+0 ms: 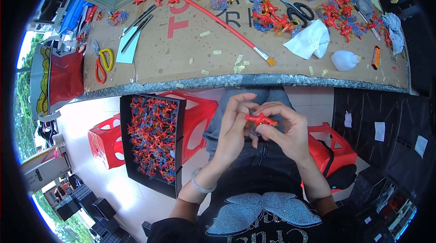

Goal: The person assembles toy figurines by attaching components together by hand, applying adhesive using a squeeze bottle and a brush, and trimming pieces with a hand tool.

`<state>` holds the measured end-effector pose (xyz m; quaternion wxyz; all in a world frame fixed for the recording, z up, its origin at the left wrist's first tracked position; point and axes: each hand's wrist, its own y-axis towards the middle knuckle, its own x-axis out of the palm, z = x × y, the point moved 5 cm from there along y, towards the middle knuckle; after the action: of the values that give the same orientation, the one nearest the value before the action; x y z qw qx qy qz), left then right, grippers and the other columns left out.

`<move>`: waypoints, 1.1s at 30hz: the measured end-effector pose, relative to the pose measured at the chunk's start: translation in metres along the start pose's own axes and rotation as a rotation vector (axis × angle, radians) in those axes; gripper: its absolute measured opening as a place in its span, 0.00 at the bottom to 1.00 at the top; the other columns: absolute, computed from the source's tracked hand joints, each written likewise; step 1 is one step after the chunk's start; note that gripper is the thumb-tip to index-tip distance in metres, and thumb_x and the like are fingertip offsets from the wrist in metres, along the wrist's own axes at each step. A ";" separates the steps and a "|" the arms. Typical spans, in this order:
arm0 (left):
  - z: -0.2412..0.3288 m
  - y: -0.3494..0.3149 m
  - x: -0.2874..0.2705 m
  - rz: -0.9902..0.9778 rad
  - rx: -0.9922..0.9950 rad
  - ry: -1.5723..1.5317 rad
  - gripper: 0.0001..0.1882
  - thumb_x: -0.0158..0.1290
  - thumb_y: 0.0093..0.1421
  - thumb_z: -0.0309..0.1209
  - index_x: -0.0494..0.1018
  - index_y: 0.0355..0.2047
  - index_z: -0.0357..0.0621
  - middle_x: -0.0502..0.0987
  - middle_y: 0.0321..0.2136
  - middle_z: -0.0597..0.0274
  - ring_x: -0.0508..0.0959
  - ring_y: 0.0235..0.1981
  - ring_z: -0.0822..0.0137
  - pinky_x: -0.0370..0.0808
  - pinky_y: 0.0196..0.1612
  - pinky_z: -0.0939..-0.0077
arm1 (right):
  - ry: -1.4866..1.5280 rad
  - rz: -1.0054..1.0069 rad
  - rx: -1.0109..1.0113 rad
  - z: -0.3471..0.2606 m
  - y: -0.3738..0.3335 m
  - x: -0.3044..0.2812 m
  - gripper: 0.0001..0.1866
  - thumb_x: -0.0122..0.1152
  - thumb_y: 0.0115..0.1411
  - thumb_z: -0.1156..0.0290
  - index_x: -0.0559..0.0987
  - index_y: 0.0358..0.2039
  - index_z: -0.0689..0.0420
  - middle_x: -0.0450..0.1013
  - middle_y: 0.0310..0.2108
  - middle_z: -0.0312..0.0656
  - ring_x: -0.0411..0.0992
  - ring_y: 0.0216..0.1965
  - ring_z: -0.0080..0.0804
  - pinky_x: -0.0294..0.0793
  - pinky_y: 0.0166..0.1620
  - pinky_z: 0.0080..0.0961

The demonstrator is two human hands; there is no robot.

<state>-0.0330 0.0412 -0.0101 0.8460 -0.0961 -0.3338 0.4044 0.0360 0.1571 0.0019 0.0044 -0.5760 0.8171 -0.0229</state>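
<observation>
the forearms (319, 186) slant inward; the left hand (232, 134) and right hand (293, 134) nearly meet, fingers (233, 103) bent, right thumb (268, 130) pointing left.

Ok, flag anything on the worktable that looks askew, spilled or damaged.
Pale scraps are strewn loosely across the cardboard, which is speckled with dark, stain-like spots. The white squeeze bottle seems tipped on its side. Nothing looks clearly broken.

Over my feed I see the left grip (232, 129) and right grip (290, 135) holding a red figure (262, 119) above the lap (214, 135); a brush (227, 28) lies on the desk (168, 63), a black tray (180, 129) left.
</observation>
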 end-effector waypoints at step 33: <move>0.041 -0.013 0.022 0.185 0.672 0.593 0.08 0.56 0.51 0.16 0.67 0.20 0.34 0.70 0.19 0.62 0.65 0.15 0.80 0.60 0.17 0.86 | 0.143 0.191 -0.035 -0.020 -0.008 -0.008 0.11 0.66 0.50 0.84 0.77 0.35 0.70 0.75 0.31 0.43 0.73 0.32 0.20 0.72 0.36 0.15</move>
<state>-0.0418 0.0442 0.0376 0.8497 0.0424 0.0827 0.5190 0.0459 0.1627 0.0222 -0.0617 -0.4927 0.8666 -0.0492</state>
